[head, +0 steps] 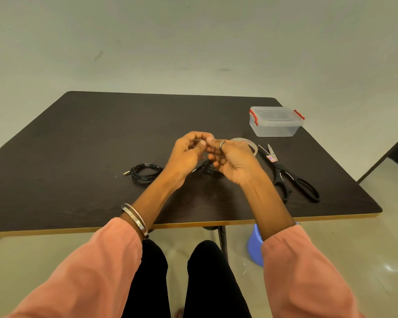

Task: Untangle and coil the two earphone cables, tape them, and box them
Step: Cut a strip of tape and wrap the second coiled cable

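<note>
A coiled black earphone cable (145, 172) lies flat on the dark table (78, 145) left of the frame's centre, its gold-tipped plug pointing toward the left edge of the picture. The second black cable (206, 167) sits near the middle of the frame, mostly hidden behind and below the two raised hands, with a short plug end showing at its left; whether it is fully coiled cannot be told. Above it, the left hand (189, 150) and the right hand (231, 157) meet at their fingertips, both with fingers curled as if pinching something small and pale between them; what they grip is too blurred to name, so their hold cannot be told for sure. A ring sits on a finger of the right hand, and a metal bangle (136, 220) circles the left forearm above a pink sleeve (78, 271). Just behind the right hand, a roll of clear tape (247, 143) peeks out. To its right lie black-handled scissors (290, 177), blades pointing toward the upper left. In the upper right of the table stands a clear plastic box (275, 123) with its lid on and red latches. Below the table's near edge, a blue object (254, 245) stands on the floor.
</note>
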`<action>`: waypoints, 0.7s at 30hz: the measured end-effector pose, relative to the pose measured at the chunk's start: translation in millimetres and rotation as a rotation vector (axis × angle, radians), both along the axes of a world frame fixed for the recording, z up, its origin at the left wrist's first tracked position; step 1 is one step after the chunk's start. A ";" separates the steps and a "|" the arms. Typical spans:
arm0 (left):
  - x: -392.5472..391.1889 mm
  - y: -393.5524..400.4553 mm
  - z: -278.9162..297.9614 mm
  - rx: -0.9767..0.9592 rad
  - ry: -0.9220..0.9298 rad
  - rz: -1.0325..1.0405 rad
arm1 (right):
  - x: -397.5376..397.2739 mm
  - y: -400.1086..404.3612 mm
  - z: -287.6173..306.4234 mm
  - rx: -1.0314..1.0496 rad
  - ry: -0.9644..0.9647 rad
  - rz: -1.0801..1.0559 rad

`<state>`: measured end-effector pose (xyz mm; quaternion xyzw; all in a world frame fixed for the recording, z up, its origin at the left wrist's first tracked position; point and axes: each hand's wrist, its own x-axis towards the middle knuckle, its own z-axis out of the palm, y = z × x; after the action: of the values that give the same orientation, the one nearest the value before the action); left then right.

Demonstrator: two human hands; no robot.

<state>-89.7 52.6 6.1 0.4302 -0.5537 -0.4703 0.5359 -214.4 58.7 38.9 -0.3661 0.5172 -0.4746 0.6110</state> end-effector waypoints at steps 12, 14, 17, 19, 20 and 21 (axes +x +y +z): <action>-9.7 -6.7 -5.6 0.021 -0.014 0.042 | -19.4 -12.6 -10.2 -0.060 -0.052 -0.152; -13.7 -10.4 -8.7 0.016 -0.060 0.097 | -25.8 -16.7 -11.6 -0.114 -0.057 -0.250; -15.2 -17.0 -13.5 -0.092 -0.400 0.264 | -36.5 -22.1 -15.5 -0.207 0.050 -0.323; -14.9 -21.5 -17.0 -0.116 -0.637 0.280 | -37.5 -24.6 -20.1 -0.270 0.163 -0.316; -15.1 -24.3 -19.9 -0.118 -0.741 0.262 | -35.7 -25.6 -22.4 -0.302 0.217 -0.314; -15.7 -27.3 -23.1 -0.121 -0.841 0.237 | -33.1 -26.4 -24.3 -0.335 0.256 -0.312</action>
<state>-105.4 25.4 -17.0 0.6126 -0.6971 -0.1561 0.3383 -247.6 32.3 14.6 -0.4349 0.5545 -0.5922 0.3907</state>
